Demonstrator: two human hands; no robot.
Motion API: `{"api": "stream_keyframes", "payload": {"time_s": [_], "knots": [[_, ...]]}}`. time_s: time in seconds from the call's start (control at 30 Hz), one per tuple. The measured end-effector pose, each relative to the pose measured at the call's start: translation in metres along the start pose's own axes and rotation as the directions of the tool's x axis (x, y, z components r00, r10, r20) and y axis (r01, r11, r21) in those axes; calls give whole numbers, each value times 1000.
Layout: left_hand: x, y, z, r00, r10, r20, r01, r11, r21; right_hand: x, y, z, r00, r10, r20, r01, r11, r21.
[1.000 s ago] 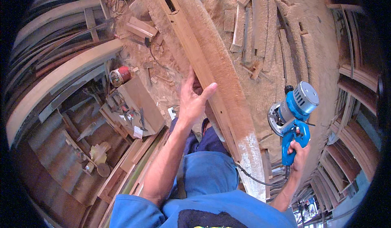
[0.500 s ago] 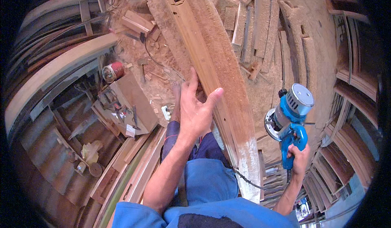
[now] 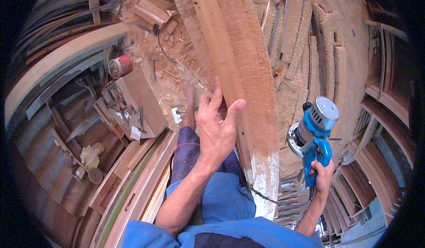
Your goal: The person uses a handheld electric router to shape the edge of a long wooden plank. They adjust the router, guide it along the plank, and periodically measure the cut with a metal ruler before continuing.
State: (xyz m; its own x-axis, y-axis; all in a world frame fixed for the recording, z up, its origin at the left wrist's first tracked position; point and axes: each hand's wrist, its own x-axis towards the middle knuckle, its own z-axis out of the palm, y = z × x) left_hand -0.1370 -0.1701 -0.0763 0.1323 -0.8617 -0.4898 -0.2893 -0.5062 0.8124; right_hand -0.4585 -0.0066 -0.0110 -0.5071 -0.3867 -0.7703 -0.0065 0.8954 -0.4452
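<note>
My right hand point(image 3: 322, 172) grips the blue D-shaped handle of a power router point(image 3: 316, 126), held out to the right beside the workbench. A dark cord runs from its handle back toward my waist. My left hand point(image 3: 218, 124) has its fingers spread and holds nothing. It hovers at or just over the left edge of a long planed wooden beam point(image 3: 221, 57); whether it touches the wood I cannot tell. The beam has a slot cut near its far end and lies lengthwise on a thick, sawdust-covered plank point(image 3: 254, 71) in front of me.
At left stand a wooden box point(image 3: 144, 102) with tools on top and a red can point(image 3: 120, 66). Offcuts point(image 3: 151, 14) and sawdust litter the floor. Rough boards point(image 3: 325, 48) lie beyond the plank at right; stacked timber point(image 3: 128, 195) is at lower left. A power cord crosses the floor.
My left hand has shifted slightly, its fingers spread wider along the beam edge. The router stays in my right hand, slightly lower. The whole view has turned a little.
</note>
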Motion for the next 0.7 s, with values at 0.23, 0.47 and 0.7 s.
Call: {"api": "stream_keyframes", "payload": {"time_s": [0.23,0.47,0.7], "knots": [[1,-4,-2,999,37,-12,-37,999,22,-4,-7,7,1000,20,-15,-21,998,-61],[1,-4,-5,999,45,-2,-45,999,-13,-9,-13,11,1000,1,2,-1,989,-145],[1,-7,-5,999,54,-1,-54,998,-25,-9,-14,13,1000,3,-2,-3,981,-196]]}}
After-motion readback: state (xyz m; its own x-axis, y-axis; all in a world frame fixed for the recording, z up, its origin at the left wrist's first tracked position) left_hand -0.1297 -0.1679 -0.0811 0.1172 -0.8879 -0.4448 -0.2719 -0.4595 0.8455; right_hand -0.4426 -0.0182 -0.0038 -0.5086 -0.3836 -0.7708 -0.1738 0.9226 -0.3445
